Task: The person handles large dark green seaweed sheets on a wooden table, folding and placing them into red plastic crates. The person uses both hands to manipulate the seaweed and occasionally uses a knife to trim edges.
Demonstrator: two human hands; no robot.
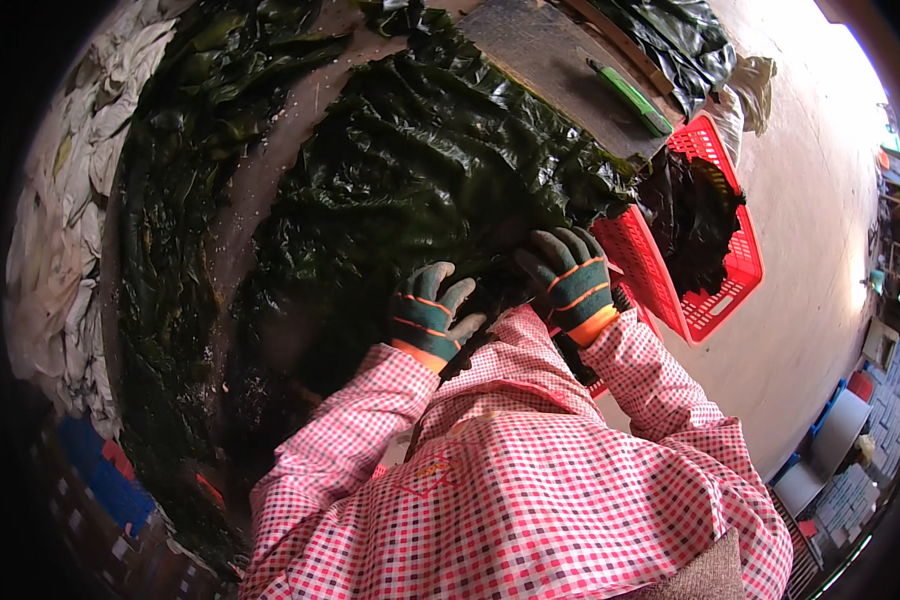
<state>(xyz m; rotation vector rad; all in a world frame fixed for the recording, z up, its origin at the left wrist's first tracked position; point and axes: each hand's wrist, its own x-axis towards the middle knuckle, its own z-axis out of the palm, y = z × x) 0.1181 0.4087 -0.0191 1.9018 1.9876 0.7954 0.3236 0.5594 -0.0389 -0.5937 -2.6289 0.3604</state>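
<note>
Wide sheets of dark green, wet-looking seaweed, probably kelp (420,165), lie spread over the work surface before me. My left hand (431,311), in a green and grey work glove with an orange cuff, rests at the near edge of the seaweed, its fingers apart. My right hand (568,277), gloved alike, lies palm down on the seaweed's near right edge, fingers bent; whether it pinches the edge is hidden. A green-handled utility knife (630,97) lies on a dark board (551,64) beyond the seaweed.
Red plastic baskets (746,247) stand at the right, with dark seaweed (690,217) in one. A long strip of seaweed (169,300) runs along the left, beside pale crumpled cloth or sheeting (67,247). More dark seaweed (675,45) lies at the upper right. Stacked blocks (881,420) are at the far right.
</note>
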